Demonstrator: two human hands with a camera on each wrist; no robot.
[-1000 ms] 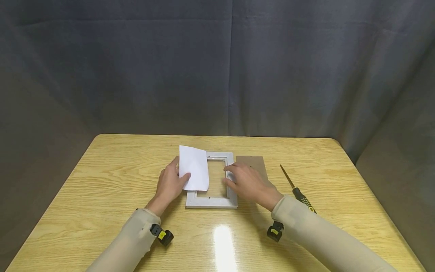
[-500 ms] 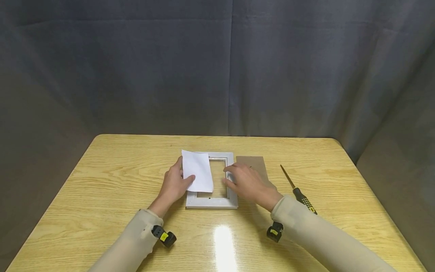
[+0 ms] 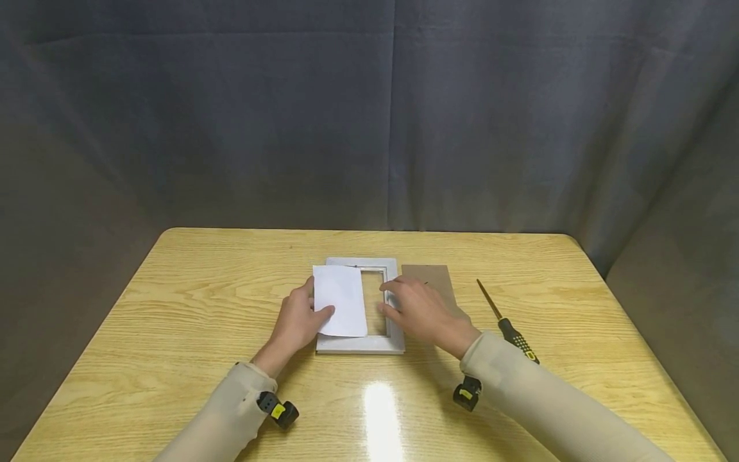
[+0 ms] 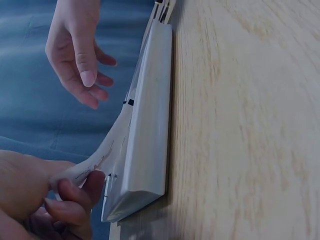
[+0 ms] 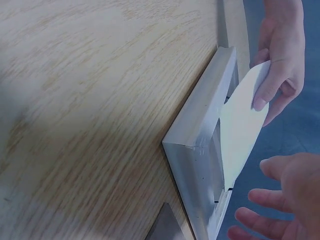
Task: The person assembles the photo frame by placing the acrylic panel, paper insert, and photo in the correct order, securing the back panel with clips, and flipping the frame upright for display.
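Note:
My left hand pinches the left edge of a white sheet of paper, thumb on top and fingers beneath. The sheet slants over the left part of a white picture frame lying on the table. In the right wrist view the paper bends down into the frame. Faint marks show on the paper's underside in the left wrist view. My right hand hovers over the frame's right side, fingers relaxed and apart, holding nothing; the right wrist view shows its fingers spread.
A brown backing board lies right of the frame, partly under my right hand. Farther right rests a screwdriver with a black and yellow handle. Grey curtains surround the wooden table.
The left hand has moved the paper right and down, so it lies lower and flatter over the frame. My right hand has stayed nearly still.

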